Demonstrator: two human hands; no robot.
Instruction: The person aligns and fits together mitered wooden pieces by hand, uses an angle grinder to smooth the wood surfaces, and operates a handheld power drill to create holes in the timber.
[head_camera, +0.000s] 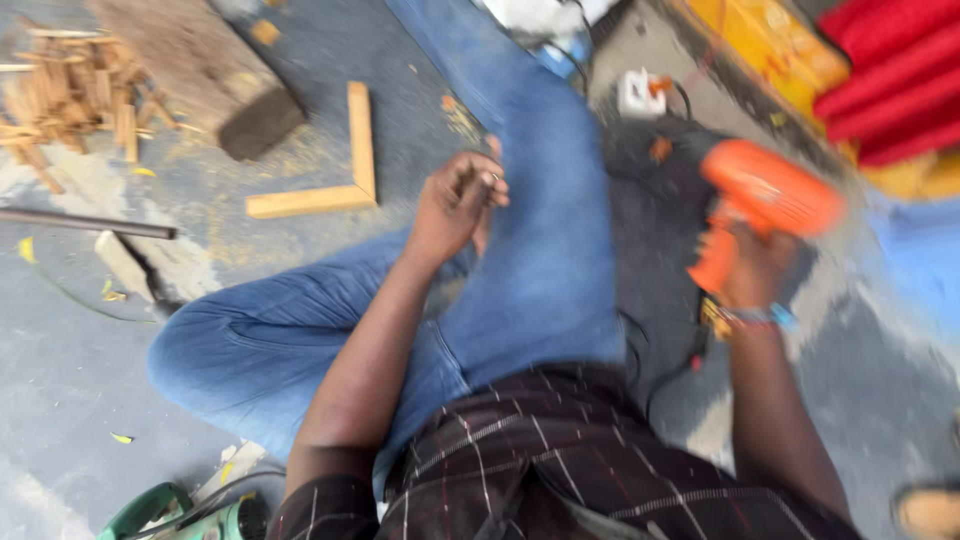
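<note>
From the head view I see 1 person sitting on a grey floor (60, 370), legs in blue jeans (540, 260) stretched and folded ahead. My right hand (755, 265) is wrapped tight around the grip of an orange power drill (765, 190), which is held up off the floor at the right of the frame, blurred by motion. My left hand (455, 200) rests over the knee with its fingers curled in on something small and thin; I cannot tell what it is. Well apart to the left, an L-shaped wooden piece (340, 180) lies flat on the floor. Beyond it sits a thick wooden block (200, 70) beside a heap of wood scraps (70, 95). A green power tool (170, 515) shows at the bottom edge.
</note>
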